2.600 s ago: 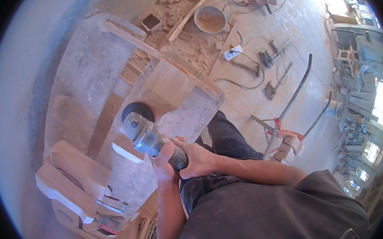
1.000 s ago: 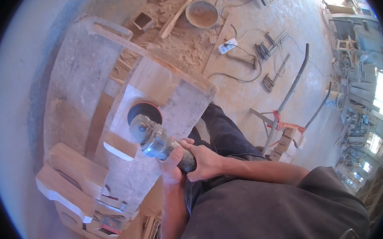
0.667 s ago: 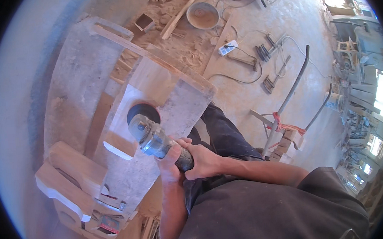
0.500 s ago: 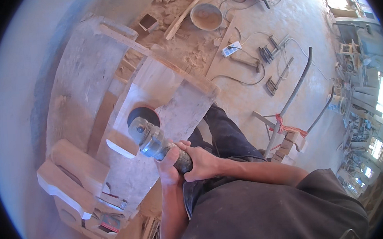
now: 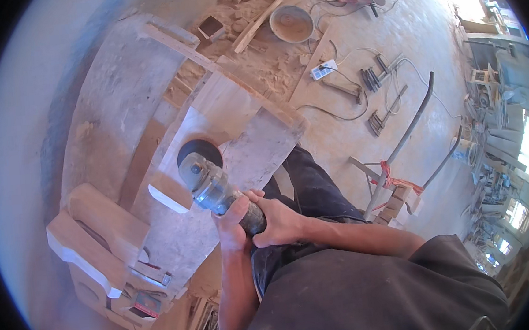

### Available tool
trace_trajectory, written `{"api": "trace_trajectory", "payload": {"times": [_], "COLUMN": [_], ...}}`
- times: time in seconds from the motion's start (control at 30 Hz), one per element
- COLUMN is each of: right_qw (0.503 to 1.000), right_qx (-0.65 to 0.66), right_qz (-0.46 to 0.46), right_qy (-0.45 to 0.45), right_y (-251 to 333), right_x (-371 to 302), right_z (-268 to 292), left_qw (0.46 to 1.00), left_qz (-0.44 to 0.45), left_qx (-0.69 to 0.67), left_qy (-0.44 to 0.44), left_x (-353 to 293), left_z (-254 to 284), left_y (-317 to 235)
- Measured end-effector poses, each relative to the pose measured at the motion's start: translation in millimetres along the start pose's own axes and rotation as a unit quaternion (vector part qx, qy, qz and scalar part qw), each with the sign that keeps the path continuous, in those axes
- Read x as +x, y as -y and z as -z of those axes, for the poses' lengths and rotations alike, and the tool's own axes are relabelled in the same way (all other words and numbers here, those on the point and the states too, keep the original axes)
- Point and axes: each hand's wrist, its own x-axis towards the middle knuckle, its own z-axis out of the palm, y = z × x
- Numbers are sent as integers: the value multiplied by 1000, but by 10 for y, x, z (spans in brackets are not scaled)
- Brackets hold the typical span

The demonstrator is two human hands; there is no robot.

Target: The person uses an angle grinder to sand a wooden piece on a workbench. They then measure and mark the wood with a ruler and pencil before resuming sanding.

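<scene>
Both my hands are wrapped round the body of an angle grinder [image 5: 207, 184]. My left hand [image 5: 232, 222] grips it just behind the metal head, and my right hand [image 5: 274, 220] closes round the rear end. A dark round disc [image 5: 200, 152] at the front of the grinder lies over a pale wooden piece [image 5: 216, 111] with a curved cut-out. Whether the disc touches the wood I cannot tell. The wooden piece rests on a dusty workbench [image 5: 263, 142]. Its near end [image 5: 169, 195] shows a bright edge left of the grinder head.
Shaped wooden blocks [image 5: 89, 238] are stacked at the bench's near left. A basin [image 5: 291, 24], a white power strip [image 5: 323, 69], cords and clamps [image 5: 375, 77] lie on the floor beyond. A cart with long bent handles [image 5: 417, 108] carrying wood blocks stands at the right.
The view has shifted slightly. The grinder's disc sits a little farther along the wooden piece, toward its curved cut-out. Both hands keep their grip.
</scene>
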Motion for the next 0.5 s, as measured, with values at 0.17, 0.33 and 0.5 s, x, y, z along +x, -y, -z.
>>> {"api": "trace_trajectory", "payload": {"times": [0.17, 0.33, 0.5], "right_qw": [1000, 999, 999], "right_qx": [-10, 9, 10], "right_qz": [-14, -37, 20], "right_qy": [-25, 13, -27], "right_y": [65, 114, 25], "right_x": [8, 73, 129], "right_z": [93, 61, -42], "left_qw": [999, 1000, 1000], "left_qz": [-12, -4, 0], "left_qx": [20, 13, 10], "left_qy": [31, -17, -16], "left_x": [114, 97, 90], "left_z": [-194, -18, -49], "left_y": [-85, -42, -152]}}
